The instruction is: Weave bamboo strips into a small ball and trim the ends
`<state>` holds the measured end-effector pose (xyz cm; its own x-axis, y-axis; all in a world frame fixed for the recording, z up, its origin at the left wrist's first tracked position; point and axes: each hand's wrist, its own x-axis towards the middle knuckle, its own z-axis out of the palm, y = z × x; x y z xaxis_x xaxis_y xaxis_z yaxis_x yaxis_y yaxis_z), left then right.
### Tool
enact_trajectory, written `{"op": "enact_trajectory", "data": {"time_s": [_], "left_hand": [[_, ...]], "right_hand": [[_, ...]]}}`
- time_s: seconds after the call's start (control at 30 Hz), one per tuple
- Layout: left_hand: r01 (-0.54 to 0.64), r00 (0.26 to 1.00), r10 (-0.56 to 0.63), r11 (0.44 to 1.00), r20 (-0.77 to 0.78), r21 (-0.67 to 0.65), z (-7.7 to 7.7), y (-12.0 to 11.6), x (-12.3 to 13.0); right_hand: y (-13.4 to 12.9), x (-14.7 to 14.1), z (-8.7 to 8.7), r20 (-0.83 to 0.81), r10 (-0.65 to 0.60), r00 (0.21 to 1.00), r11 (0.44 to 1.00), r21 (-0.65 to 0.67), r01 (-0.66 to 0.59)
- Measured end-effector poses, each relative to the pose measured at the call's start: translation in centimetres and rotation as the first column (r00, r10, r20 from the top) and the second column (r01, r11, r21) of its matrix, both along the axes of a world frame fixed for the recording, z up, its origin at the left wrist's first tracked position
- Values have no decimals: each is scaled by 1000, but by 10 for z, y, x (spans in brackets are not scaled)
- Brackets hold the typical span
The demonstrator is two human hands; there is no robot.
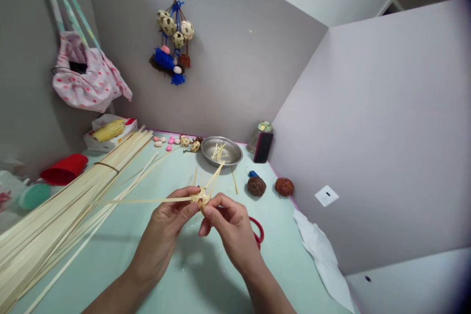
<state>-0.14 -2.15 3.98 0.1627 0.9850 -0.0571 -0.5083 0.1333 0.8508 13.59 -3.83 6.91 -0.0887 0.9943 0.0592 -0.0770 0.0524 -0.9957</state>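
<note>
A small woven ball (200, 197) of pale flat strips is held between both hands above the table. My left hand (170, 216) grips its left side, fingers behind and thumb in front. My right hand (228, 217) pinches its lower right edge between thumb and fingertips. Loose strip ends stick up from the ball, and one long strip (147, 200) runs out to the left. Red-handled scissors (260, 229) lie partly hidden behind my right wrist. What is inside the ball is too small to make out.
Bundled flat strips (73, 201) cover the table's left side. At the back stand a metal bowl (221, 151) with short strip pieces and a phone (263, 147) leaning on a jar. Brown yarn (256, 186) and reddish yarn (284, 187) lie at right. Woven balls (178, 39) hang on the wall.
</note>
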Motion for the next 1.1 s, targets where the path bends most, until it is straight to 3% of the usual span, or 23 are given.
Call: {"op": "enact_trajectory", "data": {"time_s": [0.1,0.27,0.4,0.8,1.1], "left_hand": [[-6,1000,6,1000,-3,-10,4,-2,0],[-2,999,3,1000,33,-31,10,-4,-3],[17,999,-16,1000,34,-15,9,-3,-3],[-99,995,99,995,-17,-3,1,-3,1],[-127,991,126,992,-44,-3,-4,-2,3]], "right_hand": [[0,0,0,-7,-10,1000,999,52,10],[1,1,-1,-71,91,993,992,98,-84],[1,-1,-5,-36,32,999,991,135,-26],[1,-11,-14,-47,-36,998,988,150,43],[2,-18,-11,-140,-134,981,989,47,141]]}}
